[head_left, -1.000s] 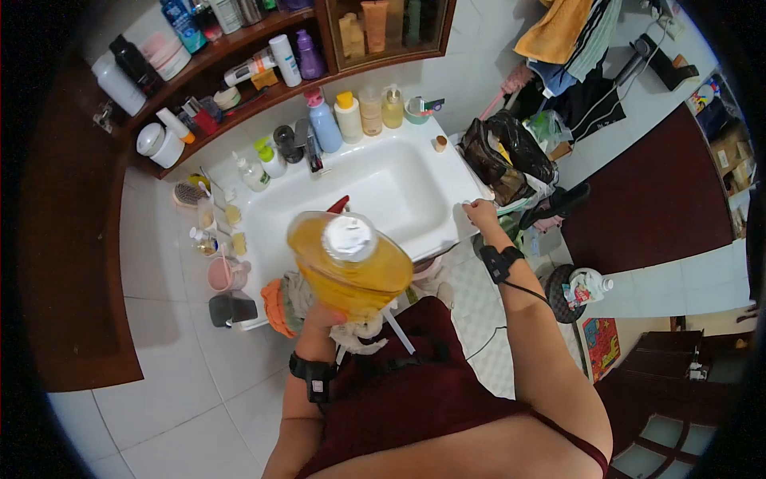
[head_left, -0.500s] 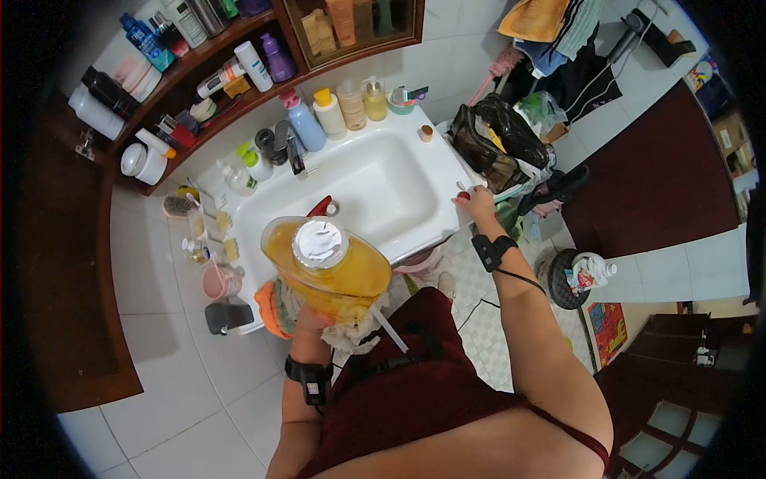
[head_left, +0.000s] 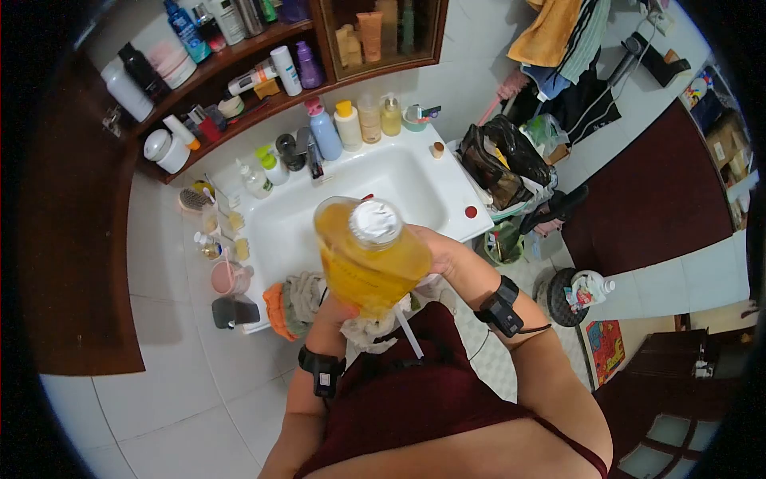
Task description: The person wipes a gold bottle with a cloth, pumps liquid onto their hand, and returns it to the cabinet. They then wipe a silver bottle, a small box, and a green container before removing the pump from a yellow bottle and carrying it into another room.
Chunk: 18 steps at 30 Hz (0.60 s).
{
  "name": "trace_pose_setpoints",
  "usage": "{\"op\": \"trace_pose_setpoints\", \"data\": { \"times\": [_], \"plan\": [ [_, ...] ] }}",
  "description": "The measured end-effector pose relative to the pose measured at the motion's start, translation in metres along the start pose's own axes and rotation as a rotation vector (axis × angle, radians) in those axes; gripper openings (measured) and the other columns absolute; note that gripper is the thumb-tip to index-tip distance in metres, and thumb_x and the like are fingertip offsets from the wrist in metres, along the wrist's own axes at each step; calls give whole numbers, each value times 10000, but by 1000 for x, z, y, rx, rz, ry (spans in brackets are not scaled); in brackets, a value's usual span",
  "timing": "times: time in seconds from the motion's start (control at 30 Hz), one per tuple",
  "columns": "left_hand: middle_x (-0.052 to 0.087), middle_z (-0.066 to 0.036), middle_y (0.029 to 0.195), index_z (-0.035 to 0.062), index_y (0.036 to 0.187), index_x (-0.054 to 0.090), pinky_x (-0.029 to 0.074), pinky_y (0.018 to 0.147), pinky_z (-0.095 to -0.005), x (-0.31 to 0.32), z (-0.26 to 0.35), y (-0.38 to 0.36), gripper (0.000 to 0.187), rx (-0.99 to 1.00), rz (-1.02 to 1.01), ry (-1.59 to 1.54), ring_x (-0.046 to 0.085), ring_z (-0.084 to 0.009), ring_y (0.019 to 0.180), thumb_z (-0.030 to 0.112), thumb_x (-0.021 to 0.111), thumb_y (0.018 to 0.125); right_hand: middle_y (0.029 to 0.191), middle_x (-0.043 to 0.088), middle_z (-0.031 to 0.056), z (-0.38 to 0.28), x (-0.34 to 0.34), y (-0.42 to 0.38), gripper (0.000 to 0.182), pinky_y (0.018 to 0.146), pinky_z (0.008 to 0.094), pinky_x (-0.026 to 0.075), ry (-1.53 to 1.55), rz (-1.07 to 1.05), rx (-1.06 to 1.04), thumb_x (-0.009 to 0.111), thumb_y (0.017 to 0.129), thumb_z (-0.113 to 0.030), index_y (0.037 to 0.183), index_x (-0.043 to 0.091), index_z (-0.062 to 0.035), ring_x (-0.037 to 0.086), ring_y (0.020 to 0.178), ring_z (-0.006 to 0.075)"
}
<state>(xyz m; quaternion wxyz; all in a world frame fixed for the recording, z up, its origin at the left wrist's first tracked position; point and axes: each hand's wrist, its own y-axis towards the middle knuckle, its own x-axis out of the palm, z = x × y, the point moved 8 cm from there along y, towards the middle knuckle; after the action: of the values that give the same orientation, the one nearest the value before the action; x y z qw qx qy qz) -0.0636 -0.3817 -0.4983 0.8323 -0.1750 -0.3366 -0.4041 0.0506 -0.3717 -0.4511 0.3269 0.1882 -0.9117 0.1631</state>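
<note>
A large clear bottle of yellow liquid (head_left: 371,267), its mouth covered with silvery foil, is held up over the front of the white sink (head_left: 271,215). My left hand (head_left: 341,310) grips it low on the left, fingers partly hidden by the bottle. On its right side my right hand (head_left: 435,249) is wrapped against it. A red cap (head_left: 471,211) lies on the sink's right front corner. Grey cloths (head_left: 303,297) and an orange cloth (head_left: 277,310) hang over the front left edge.
Several bottles, among them a blue one (head_left: 325,134), line the sink's back ledge by the faucet (head_left: 313,160). A pink cup (head_left: 230,278) and black container (head_left: 234,312) are at the left. A black bag (head_left: 503,160) sits right of the sink. Wooden shelves (head_left: 231,64) hang above.
My right hand has left the red cap on the sink corner and moved left onto the bottle. The bottle has shifted right and slightly up in view, with my left hand still on it.
</note>
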Motion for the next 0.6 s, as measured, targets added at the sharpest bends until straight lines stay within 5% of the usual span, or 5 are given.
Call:
{"op": "trace_pose_setpoints", "data": {
  "times": [0.07,0.2,0.27,0.33,0.6],
  "plan": [
    [490,-73,1304,56,1364,356,401,985,-394,15,12,-10,973,22,110,-14,474,-218,1193,307,870,577,1265,525,107,-1,14,12,424,978,309,419,200,-90,-29,514,943,-249,1262,471,26,537,1119,176],
    [504,-73,1289,51,1354,367,415,970,-384,8,21,-21,944,63,133,18,491,-214,1174,306,862,592,1121,588,75,-34,37,9,347,884,318,483,159,70,-163,482,953,-277,1178,503,-13,593,985,171],
    [510,-73,1282,48,1350,373,420,964,-379,-14,14,-22,930,94,75,56,499,-212,1165,306,859,599,975,591,47,-79,17,-1,351,803,330,509,33,51,-503,417,967,-357,1143,490,-63,599,858,161],
    [517,-73,1274,45,1345,380,425,958,-374,-28,8,-26,916,106,46,70,506,-210,1156,305,855,607,735,395,-31,-136,39,-28,391,515,195,343,248,83,-692,371,963,-420,1152,483,-96,348,570,52],
    [554,-77,1229,23,1316,416,430,943,-352,-13,20,-31,817,175,-19,114,532,-196,1120,260,824,650,678,349,-39,-242,129,-86,460,440,183,229,166,-490,-984,494,887,-484,1063,524,-61,272,502,42]
  ]
}}
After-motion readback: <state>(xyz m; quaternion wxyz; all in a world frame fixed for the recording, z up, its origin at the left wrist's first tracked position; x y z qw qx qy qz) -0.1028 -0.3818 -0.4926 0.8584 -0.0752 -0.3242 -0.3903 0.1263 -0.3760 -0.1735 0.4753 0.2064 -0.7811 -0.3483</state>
